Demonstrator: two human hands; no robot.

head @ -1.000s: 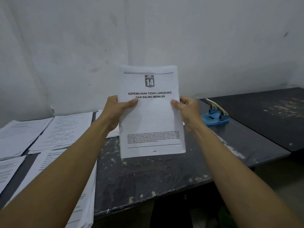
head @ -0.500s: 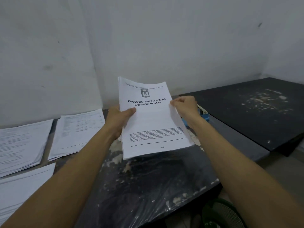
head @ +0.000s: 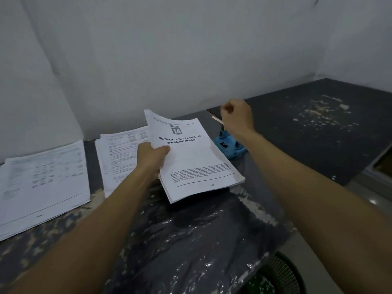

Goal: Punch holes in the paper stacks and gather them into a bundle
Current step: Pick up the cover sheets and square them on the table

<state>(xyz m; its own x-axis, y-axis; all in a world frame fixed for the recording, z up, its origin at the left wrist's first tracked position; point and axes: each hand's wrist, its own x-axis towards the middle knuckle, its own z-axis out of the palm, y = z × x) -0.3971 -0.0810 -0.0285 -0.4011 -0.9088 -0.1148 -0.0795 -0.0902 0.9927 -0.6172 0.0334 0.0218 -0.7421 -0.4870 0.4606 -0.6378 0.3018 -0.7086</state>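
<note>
Left hand: our left hand [head: 153, 158] grips the paper stack [head: 195, 158] at its left edge, thumb curled over the top sheet and fingers underneath.
Paper stack: we hold it tilted above the tabletop [head: 191, 230], just left of the hole punch [head: 230, 145]; its right edge overlaps the punch's left side from our view. The top sheet carries a "14" badge and the heading "KEPEMILIKAN TIDAK LANGSUNG DAN SALING MEMILIKI".
Right hand: our right hand [head: 237, 116] hovers over the hole punch with fingers curled and nothing in them, apart from the stack.
Hole punch: blue, on the tabletop, its pale lever raised beneath our right hand.
Other stacks: one printed stack [head: 121, 158] lies flat left of the held one, another [head: 42, 187] farther left of the punch.
</note>
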